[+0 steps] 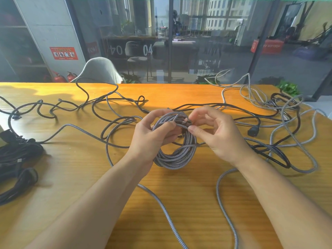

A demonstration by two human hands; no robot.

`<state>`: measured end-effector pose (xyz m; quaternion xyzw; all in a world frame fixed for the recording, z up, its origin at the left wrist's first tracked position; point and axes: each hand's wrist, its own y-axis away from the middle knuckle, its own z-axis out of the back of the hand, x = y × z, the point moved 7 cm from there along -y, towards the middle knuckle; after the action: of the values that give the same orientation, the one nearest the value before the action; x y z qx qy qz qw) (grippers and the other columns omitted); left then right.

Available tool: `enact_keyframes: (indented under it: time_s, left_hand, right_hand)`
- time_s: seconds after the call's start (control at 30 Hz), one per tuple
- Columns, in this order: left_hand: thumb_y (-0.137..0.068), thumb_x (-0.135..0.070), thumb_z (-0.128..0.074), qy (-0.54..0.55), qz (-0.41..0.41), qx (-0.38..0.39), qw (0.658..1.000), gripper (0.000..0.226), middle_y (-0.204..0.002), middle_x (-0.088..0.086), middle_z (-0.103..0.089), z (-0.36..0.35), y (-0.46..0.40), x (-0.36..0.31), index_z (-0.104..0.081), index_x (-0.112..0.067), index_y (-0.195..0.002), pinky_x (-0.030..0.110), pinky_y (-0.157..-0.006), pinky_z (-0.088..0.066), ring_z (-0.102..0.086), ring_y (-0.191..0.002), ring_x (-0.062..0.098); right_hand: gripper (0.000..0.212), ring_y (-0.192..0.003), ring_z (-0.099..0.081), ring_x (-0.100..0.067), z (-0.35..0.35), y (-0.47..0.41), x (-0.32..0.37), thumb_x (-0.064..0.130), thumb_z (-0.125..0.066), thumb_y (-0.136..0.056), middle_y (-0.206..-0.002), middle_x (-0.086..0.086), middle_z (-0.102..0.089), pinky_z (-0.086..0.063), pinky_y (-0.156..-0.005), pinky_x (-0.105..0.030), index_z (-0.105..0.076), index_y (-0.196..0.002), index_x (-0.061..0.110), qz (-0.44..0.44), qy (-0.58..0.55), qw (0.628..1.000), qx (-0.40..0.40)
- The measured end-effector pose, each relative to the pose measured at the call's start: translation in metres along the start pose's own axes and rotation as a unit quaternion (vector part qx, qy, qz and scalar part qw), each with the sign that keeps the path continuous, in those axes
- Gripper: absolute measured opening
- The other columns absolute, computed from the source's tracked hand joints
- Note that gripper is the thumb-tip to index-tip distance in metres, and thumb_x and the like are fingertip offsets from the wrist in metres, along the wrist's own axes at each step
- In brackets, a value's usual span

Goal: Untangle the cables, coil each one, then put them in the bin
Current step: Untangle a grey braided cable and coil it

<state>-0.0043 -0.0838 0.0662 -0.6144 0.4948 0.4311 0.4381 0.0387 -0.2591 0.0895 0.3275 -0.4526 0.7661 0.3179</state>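
Note:
A coil of grey braided cable (175, 156) hangs above the middle of the wooden table (71, 177). My left hand (152, 133) grips the top of the coil, thumb over the strands. My right hand (215, 133) pinches the cable's end near a dark plug at the top of the coil. Loose grey braided cable (222, 209) trails toward the near edge. Black cables (86, 103) sprawl across the far left, and a tangle of grey and black cables (283, 112) lies at the right. No bin is in view.
A pile of black cables and straps (16, 157) lies at the table's left edge. A black plug (253, 132) rests right of my right hand. A grey chair (98, 71) stands behind the table, before a glass wall.

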Motion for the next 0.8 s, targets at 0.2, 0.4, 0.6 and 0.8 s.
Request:
enact_keyframes:
  time_s: [0.2, 0.4, 0.6, 0.8]
  left_hand:
    - [-0.098, -0.005, -0.066, -0.011, 0.001, 0.012, 1.0, 0.027, -0.103, 0.014, -0.079, -0.002, 0.0, 0.002, -0.068, -0.016, -0.122, 0.034, -0.085, -0.06, -0.077, -0.099, 0.029]
    - [-0.099, -0.007, -0.067, -0.013, -0.011, 0.012, 1.0, 0.027, -0.103, 0.013, -0.079, 0.0, -0.001, 0.0, -0.067, -0.018, -0.124, 0.035, -0.087, -0.06, -0.077, -0.099, 0.028]
    - [-0.099, -0.019, -0.07, -0.045, -0.023, 0.017, 0.999, 0.024, -0.101, 0.011, -0.079, 0.001, -0.002, -0.003, -0.066, -0.022, -0.123, 0.034, -0.08, -0.063, -0.079, -0.09, 0.028]
    - [-0.1, -0.031, -0.067, -0.111, -0.063, -0.009, 0.992, 0.02, -0.083, 0.004, -0.073, 0.008, -0.005, -0.014, -0.068, -0.026, -0.12, 0.025, -0.051, -0.046, -0.054, -0.048, 0.019]
  right_hand:
    - [0.03, -0.108, -0.068, -0.012, -0.003, 0.002, 0.003, 0.009, -0.069, -0.099, -0.118, 0.018, -0.073, -0.061, -0.084, -0.033, -0.078, -0.117, 0.031, 0.004, 0.077, 0.997, 0.021]
    - [0.018, -0.103, -0.069, -0.007, 0.0, 0.001, 0.002, 0.018, -0.076, -0.095, -0.109, 0.014, -0.075, -0.062, -0.083, -0.029, -0.077, -0.111, 0.025, -0.011, 0.087, 0.996, 0.009]
    - [0.012, -0.099, -0.072, -0.012, 0.002, 0.001, -0.001, 0.016, -0.069, -0.101, -0.105, 0.007, -0.077, -0.061, -0.088, -0.04, -0.075, -0.107, 0.024, 0.0, 0.082, 0.996, -0.042]
    - [0.015, -0.094, -0.073, -0.015, -0.002, 0.002, -0.004, 0.005, -0.059, -0.104, -0.103, 0.0, -0.077, -0.058, -0.085, -0.027, -0.071, -0.105, 0.014, -0.061, -0.193, 0.975, -0.095]
